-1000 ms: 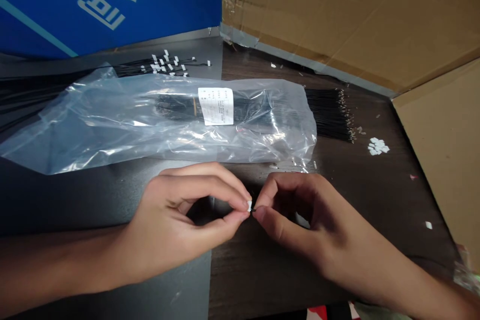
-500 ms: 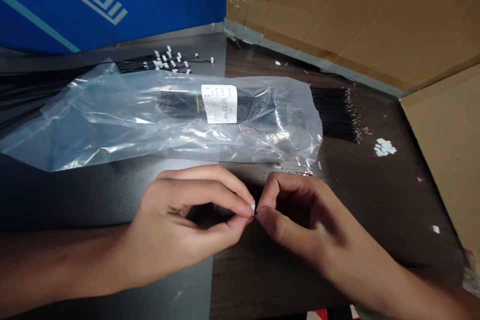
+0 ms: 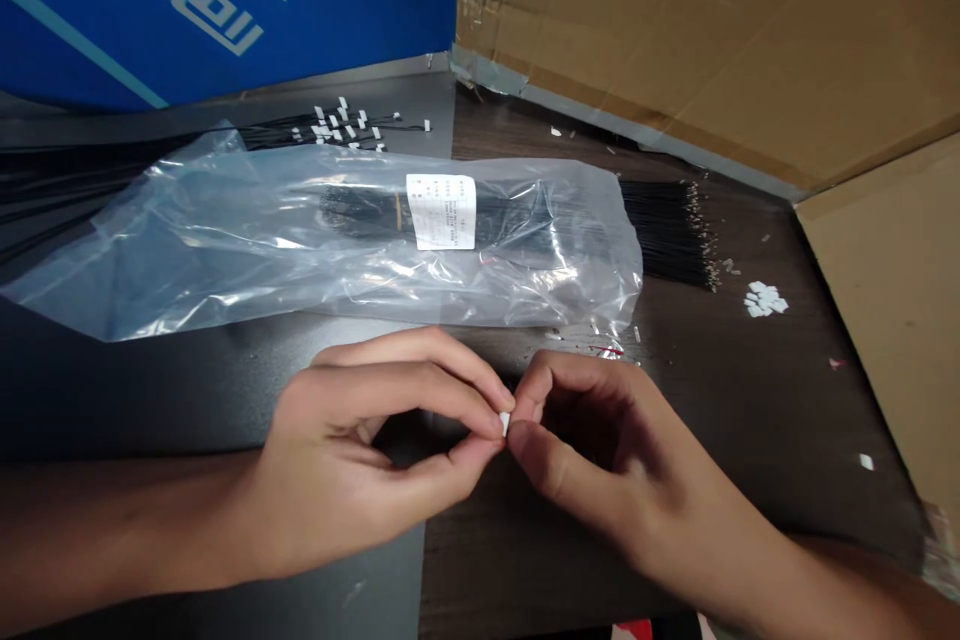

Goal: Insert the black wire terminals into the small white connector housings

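Observation:
Between the thumb and fingers of my left hand [image 3: 375, 430] is a small white plastic connector housing [image 3: 505, 423], held upright just above the table. My right hand [image 3: 592, 450] is closed in a pinch, its fingertips against the housing's right side. Whatever lies between those fingertips is hidden. Behind both hands lies a clear plastic bag [image 3: 247, 270] with a white label [image 3: 442, 212]. A bundle of black wires [image 3: 664, 230] with small metal-looking ends sticks out of its right end.
More black wires with white connectors [image 3: 334, 128] lie at the back left. A small pile of white housings [image 3: 765, 299] is on the right, with a single white piece [image 3: 866, 462] nearer. A blue panel [image 3: 360, 0] and cardboard walls [image 3: 675, 30] enclose the table's back and right.
My right fingertips have come left and closed the small gap to the white housing. The thin dark bit that showed at their tips is now out of sight.

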Tool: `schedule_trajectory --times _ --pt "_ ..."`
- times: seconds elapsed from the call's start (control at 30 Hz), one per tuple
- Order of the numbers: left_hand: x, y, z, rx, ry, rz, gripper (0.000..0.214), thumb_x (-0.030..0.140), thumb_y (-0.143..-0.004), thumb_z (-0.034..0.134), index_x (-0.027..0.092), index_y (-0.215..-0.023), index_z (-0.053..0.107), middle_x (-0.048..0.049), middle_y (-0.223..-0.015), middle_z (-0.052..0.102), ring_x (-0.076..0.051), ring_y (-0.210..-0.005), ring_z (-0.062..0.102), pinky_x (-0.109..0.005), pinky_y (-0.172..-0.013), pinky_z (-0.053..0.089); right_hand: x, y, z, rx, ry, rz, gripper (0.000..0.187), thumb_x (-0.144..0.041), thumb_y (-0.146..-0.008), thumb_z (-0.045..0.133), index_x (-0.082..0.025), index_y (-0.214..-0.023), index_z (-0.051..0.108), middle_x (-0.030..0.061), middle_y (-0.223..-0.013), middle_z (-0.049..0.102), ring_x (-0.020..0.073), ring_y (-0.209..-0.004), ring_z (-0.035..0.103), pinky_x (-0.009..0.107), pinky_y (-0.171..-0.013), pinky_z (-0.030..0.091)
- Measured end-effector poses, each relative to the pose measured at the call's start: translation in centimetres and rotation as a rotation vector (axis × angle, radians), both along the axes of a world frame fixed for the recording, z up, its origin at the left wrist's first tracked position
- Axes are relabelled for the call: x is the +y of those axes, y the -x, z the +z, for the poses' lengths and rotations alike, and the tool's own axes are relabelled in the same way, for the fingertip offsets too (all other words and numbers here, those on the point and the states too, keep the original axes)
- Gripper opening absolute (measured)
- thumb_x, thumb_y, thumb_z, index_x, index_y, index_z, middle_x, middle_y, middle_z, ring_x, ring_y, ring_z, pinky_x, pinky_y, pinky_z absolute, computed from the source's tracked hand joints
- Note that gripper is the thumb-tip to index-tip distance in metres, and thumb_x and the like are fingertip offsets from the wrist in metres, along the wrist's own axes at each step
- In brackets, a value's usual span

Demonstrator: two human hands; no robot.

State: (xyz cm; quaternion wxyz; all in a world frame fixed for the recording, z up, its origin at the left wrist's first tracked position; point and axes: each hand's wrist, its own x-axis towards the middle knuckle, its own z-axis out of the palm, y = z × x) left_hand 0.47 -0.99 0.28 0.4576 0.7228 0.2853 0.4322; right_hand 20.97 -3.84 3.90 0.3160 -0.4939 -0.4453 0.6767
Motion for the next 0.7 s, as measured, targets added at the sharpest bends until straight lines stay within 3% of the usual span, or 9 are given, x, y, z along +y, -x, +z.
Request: schedule_trajectory --times 0.17,0.37,0.57,0.7 --pt "0.0 0.1 -0.1 -0.031 0.088 -0.012 0.026 -0.006 -0.083 0.077 0.019 -0.087 0.075 -0.0023 -0.093 0.081 -0.015 -0.081 0.079 -0.024 -0.075 0.064 0.0 -0.1 -0.2 0.012 -0.006 -0.015 0.023 -0.02 -0.084 0.085 -0.014 -0.075 0.064 -0.0052 -0.067 0.055 0.0071 -0.063 0.047 0.016 -0.059 0.041" --pt "0.0 0.1 0.0 0.01 0.078 0.024 0.023 -0.004 -0.084 0.078 0.018 -0.079 0.073 -0.0015 -0.092 0.082 -0.013 -0.081 0.079 -0.022 -0.074 0.063 0.0 0.0 -0.2 -0.009 -0.025 -0.025 0.023 -0.021 -0.083 0.086 -0.014 -0.074 0.066 -0.005 -0.066 0.056 0.0071 -0.063 0.049 0.016 -0.059 0.043" --pt "0.0 0.0 -0.2 0.009 0.12 0.067 0.023 -0.002 -0.085 0.078 0.019 -0.078 0.072 0.0007 -0.091 0.081 -0.011 -0.083 0.079 -0.018 -0.078 0.062 0.5 -0.8 0.4 -0.169 -0.004 0.013 0.014 -0.026 -0.085 0.084 -0.015 -0.086 0.075 0.0004 -0.077 0.07 0.0114 -0.07 0.059 0.018 -0.062 0.047" --pt "0.1 -0.1 -0.2 -0.018 0.213 0.029 0.022 -0.001 -0.087 0.076 0.019 -0.081 0.072 0.0008 -0.091 0.081 -0.011 -0.087 0.08 -0.017 -0.083 0.063 0.8 -1.4 0.9 -0.229 -0.004 0.065 0.016 -0.027 -0.085 0.085 -0.016 -0.083 0.074 0.0 -0.075 0.07 0.0118 -0.068 0.058 0.018 -0.06 0.047"
